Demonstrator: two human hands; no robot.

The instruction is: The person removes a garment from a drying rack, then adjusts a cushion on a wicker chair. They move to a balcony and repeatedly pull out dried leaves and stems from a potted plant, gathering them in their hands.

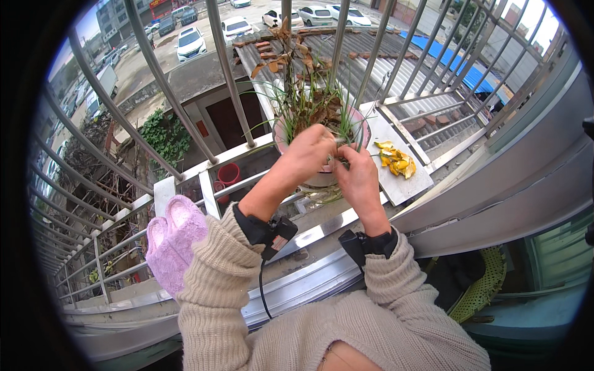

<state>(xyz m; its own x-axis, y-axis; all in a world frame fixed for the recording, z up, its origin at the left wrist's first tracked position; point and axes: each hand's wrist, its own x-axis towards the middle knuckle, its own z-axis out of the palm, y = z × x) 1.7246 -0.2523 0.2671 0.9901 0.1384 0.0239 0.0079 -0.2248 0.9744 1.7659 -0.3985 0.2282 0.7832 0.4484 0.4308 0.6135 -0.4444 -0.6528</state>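
Note:
A round pink and white flowerpot [359, 121] holds thin green shoots, like spring onions, [288, 109] and dry brown leaves [320, 109]. Over the pot's near edge my two hands meet. My left hand [310, 150] has its fingers bent and pinched at the pot's middle, with something thin and pale at the fingertips. Close against it, my right hand [359, 174] pinches thin green stems between thumb and fingers. The exact spot where the fingertips meet the stems is partly hidden. Some thin stalks hang below the pot's near side.
Metal window-cage bars [232, 74] stand behind the pot. Yellow-orange fruit peels [395, 160] lie on a white board [408, 188] at right. Pink fluffy slippers [178, 241] rest at left on the cage. A red plastic pot [229, 174] sits lower down. The window's metal track [306, 273] runs beneath my forearms.

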